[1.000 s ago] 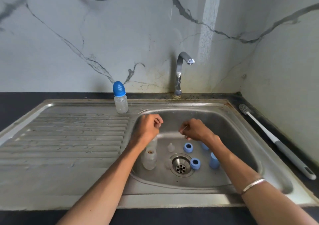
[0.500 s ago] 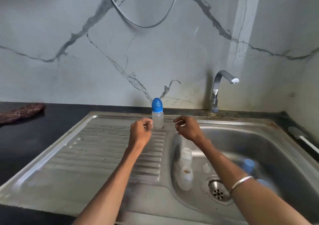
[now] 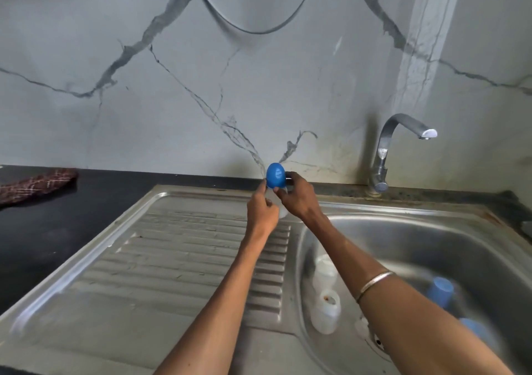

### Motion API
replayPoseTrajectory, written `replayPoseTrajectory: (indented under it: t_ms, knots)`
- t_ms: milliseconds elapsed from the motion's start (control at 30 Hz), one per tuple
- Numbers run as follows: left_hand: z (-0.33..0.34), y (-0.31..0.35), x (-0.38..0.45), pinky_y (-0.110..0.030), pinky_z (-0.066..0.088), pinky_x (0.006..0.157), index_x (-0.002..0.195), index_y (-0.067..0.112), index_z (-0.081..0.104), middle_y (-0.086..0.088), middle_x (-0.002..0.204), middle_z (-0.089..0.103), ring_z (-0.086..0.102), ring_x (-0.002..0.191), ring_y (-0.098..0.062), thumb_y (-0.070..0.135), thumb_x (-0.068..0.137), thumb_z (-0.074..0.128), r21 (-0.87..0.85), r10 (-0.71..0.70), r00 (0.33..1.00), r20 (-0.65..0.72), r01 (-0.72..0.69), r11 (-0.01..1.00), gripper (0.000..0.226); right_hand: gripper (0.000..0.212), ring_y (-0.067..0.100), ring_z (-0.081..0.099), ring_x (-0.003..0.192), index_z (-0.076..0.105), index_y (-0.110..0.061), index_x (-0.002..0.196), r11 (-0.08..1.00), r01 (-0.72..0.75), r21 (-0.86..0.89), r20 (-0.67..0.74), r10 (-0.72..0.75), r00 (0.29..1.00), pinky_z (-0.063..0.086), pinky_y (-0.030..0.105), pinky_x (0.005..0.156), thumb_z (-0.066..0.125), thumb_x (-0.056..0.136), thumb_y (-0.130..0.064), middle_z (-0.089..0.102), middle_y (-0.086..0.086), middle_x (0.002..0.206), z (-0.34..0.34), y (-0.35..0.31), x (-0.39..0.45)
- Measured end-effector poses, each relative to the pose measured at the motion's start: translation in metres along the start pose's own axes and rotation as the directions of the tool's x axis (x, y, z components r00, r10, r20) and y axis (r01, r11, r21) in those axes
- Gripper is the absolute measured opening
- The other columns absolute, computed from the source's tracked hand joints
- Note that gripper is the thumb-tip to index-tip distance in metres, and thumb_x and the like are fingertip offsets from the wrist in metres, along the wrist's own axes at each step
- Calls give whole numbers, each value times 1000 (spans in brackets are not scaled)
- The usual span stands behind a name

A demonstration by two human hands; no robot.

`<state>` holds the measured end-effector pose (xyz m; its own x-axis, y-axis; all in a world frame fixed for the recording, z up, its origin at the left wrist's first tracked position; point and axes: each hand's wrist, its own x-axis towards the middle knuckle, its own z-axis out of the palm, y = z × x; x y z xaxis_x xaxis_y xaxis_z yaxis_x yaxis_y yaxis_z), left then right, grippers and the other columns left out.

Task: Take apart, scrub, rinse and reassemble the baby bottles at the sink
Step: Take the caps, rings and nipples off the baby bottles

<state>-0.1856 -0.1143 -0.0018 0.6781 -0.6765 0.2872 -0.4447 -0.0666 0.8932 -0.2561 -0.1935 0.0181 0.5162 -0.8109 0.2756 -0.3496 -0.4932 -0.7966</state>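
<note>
Right hand (image 3: 299,199) wrapped round the blue cap (image 3: 275,175) of the baby bottle (image 3: 282,212), thumb in front, fingers behind. Left hand (image 3: 262,212) curled low on the same bottle, fingertips touching the clear body just under the cap; body mostly hidden behind both hands. Bottle at the back edge of the drainboard (image 3: 178,253), close to the wall; standing or lifted, cannot tell. Thin metal bangle (image 3: 374,284) on the right wrist.

Out from there: basin (image 3: 431,239) to the right, holding two uncapped clear bottles (image 3: 326,311) lying near its left wall, one just beyond the other. Blue caps (image 3: 440,291) further right in the basin, blurred, partly behind the right forearm. Drain (image 3: 377,341) peeking out under that forearm. Tap (image 3: 385,155) at the back of the basin, spout pointing right. Dark patterned cloth (image 3: 37,184) on the black counter (image 3: 43,236), far left, well apart from the sink.
</note>
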Motion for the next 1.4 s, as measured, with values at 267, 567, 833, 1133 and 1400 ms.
replayPoseTrajectory:
  t_ms: [267, 567, 833, 1133, 1400]
  knots:
    - [0, 15, -37, -26, 50, 93, 135, 19, 58, 6, 120, 63, 60, 105, -10, 1, 90, 62, -98, 172, 979, -110, -183, 978, 49, 55, 21, 68, 101, 58, -12, 132, 998, 31, 58, -44, -28, 999, 55, 38, 92, 77, 85, -31, 69, 3, 121, -47, -2, -39]
    - [43, 48, -89, -13, 47, 78, 122, 17, 64, 8, 107, 67, 61, 90, -2, 15, 76, 81, -120, 341, 940, 9, -338, 933, 49, 61, 14, 72, 91, 67, -19, 118, 984, -9, 180, -119, 31, 992, 61, 44, 81, 78, 70, -54, 74, -5, 104, -119, 29, -112]
    - [82, 58, -117, -26, 56, 82, 116, 27, 68, 13, 98, 73, 67, 91, 2, 21, 79, 73, -202, 309, 950, 44, -294, 934, 38, 64, 12, 71, 96, 65, -23, 119, 958, -38, 285, -139, 80, 987, 60, 44, 82, 78, 68, -60, 71, -6, 110, -144, 56, -137]
    - [97, 66, -133, -20, 49, 63, 114, 22, 72, 4, 85, 74, 67, 75, -5, 29, 87, 65, -346, 260, 961, 94, -213, 914, 29, 53, 3, 67, 90, 66, -19, 114, 944, -15, 328, -302, 120, 946, 52, 17, 77, 86, 71, -44, 72, -8, 101, -145, 53, -139]
    - [97, 61, -127, -29, 51, 70, 119, 22, 71, 4, 87, 75, 65, 77, -5, 32, 87, 69, -384, 272, 947, 170, -191, 903, 34, 35, 16, 68, 110, 62, -10, 129, 826, -31, 563, -18, 49, 999, 50, 35, 102, 66, 95, -15, 73, 3, 115, -163, 67, -139]
